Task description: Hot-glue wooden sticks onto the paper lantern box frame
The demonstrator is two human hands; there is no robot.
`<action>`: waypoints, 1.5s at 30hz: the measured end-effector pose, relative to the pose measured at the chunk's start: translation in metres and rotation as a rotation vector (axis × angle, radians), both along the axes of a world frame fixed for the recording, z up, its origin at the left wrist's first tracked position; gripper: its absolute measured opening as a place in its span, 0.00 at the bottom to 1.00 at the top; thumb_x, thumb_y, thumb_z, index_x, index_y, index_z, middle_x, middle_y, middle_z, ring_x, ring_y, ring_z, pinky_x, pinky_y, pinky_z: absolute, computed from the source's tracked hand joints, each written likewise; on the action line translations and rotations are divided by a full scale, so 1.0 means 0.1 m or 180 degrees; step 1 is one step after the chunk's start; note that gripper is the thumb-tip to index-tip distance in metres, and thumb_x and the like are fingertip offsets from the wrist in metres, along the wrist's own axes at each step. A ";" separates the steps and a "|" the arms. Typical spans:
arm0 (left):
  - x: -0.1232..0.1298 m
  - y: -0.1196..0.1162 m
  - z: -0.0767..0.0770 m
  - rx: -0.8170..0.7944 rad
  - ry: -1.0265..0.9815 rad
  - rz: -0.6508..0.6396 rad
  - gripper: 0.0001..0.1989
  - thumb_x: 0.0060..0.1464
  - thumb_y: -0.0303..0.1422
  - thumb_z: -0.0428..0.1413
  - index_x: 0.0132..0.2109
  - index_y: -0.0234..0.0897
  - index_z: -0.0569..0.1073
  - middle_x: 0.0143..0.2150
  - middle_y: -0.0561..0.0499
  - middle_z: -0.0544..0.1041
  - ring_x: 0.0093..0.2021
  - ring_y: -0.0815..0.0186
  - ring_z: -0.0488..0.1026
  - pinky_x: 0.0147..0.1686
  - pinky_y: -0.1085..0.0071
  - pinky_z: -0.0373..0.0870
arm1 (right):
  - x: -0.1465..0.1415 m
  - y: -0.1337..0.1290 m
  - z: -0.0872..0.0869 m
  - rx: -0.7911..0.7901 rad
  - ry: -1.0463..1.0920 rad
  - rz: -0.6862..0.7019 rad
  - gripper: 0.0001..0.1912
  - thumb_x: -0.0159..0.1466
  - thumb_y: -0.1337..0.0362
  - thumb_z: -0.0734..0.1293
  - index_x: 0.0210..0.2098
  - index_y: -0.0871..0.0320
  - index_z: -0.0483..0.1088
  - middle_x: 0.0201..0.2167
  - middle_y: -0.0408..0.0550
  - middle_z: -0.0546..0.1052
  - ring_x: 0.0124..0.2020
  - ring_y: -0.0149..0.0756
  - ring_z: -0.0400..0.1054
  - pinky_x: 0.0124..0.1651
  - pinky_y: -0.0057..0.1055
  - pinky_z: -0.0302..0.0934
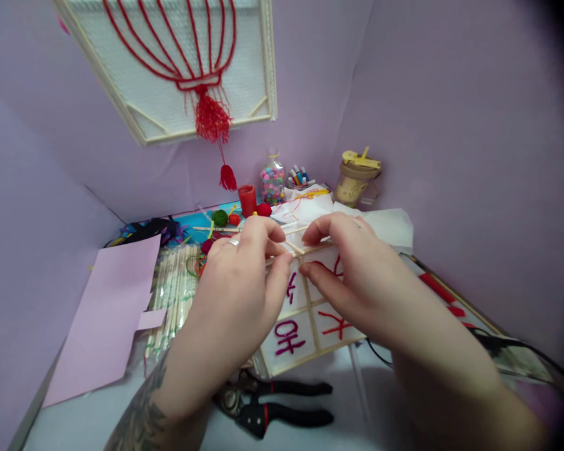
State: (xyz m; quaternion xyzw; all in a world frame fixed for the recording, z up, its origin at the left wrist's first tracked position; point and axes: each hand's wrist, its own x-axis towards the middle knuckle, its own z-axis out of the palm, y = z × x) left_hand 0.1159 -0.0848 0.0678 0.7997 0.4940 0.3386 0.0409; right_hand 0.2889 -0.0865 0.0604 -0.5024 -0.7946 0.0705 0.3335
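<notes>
A white panel framed and divided by thin wooden sticks [313,329] is tilted up in front of me, with purple and red fuzzy letter shapes on it. My left hand [247,275] pinches its upper edge between thumb and fingers, and a ring shows on one finger. Close beside it, my right hand [357,269] pinches the same edge. Short pale sticks [295,247] stick out between the fingertips, where exact contact is partly hidden. Black-handled pruning shears [291,413] lie below the panel, near my left wrist.
To the left are a pink sheet [103,313] and bagged wooden sticks [175,285]. Behind my hands stand a red cup [247,200], a bottle of colourful pompoms [272,178] and a yellow-lidded cup [355,178]. A framed red lantern picture [249,69] hangs above.
</notes>
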 end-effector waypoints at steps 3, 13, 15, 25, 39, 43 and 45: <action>0.00 0.00 0.00 0.0001 0.0003 0.0008 0.08 0.60 0.28 0.53 0.45 0.41 0.63 0.37 0.54 0.79 0.37 0.62 0.79 0.37 0.66 0.71 | 0.00 0.01 0.00 -0.0006 0.0019 -0.0002 0.11 0.62 0.71 0.63 0.41 0.51 0.59 0.42 0.49 0.73 0.47 0.46 0.68 0.53 0.54 0.62; 0.00 0.01 0.00 0.0014 -0.0025 -0.0042 0.08 0.60 0.27 0.53 0.45 0.42 0.62 0.36 0.55 0.79 0.37 0.63 0.79 0.37 0.67 0.71 | 0.00 0.02 0.00 -0.0039 0.0029 0.0004 0.10 0.61 0.72 0.62 0.40 0.52 0.60 0.41 0.49 0.73 0.46 0.45 0.68 0.52 0.52 0.62; 0.00 0.01 0.00 0.0042 -0.0018 -0.0051 0.08 0.60 0.27 0.53 0.45 0.42 0.62 0.36 0.55 0.78 0.37 0.64 0.79 0.37 0.67 0.70 | 0.00 0.01 0.00 -0.0043 0.0035 0.0010 0.10 0.62 0.71 0.62 0.39 0.52 0.60 0.41 0.49 0.73 0.45 0.44 0.68 0.52 0.52 0.62; 0.00 0.01 0.00 0.0059 0.0012 -0.0034 0.08 0.60 0.27 0.53 0.45 0.42 0.62 0.37 0.54 0.78 0.37 0.64 0.79 0.36 0.67 0.70 | -0.01 0.02 0.00 -0.0043 0.0019 -0.0011 0.09 0.62 0.71 0.63 0.39 0.52 0.60 0.40 0.48 0.74 0.45 0.44 0.68 0.49 0.48 0.63; -0.02 0.01 -0.03 0.0121 -0.0027 -0.0096 0.10 0.60 0.26 0.51 0.47 0.41 0.61 0.39 0.52 0.78 0.37 0.62 0.79 0.38 0.64 0.70 | -0.01 0.02 -0.03 -0.0093 0.0119 0.0078 0.10 0.64 0.71 0.62 0.42 0.53 0.59 0.39 0.46 0.71 0.43 0.41 0.66 0.49 0.47 0.59; -0.02 0.01 -0.03 0.0076 0.0040 0.0027 0.10 0.60 0.27 0.52 0.47 0.43 0.62 0.39 0.51 0.78 0.38 0.60 0.77 0.37 0.63 0.71 | -0.02 0.02 -0.04 -0.0134 0.0095 0.0068 0.10 0.64 0.72 0.61 0.41 0.53 0.59 0.38 0.45 0.71 0.42 0.41 0.66 0.48 0.46 0.59; -0.02 0.01 -0.03 0.0055 0.0016 0.0017 0.10 0.60 0.27 0.52 0.47 0.43 0.62 0.38 0.52 0.77 0.37 0.60 0.77 0.38 0.62 0.71 | -0.02 0.02 -0.05 -0.0101 0.0073 0.0029 0.10 0.64 0.72 0.61 0.41 0.53 0.59 0.38 0.45 0.72 0.40 0.40 0.67 0.48 0.46 0.60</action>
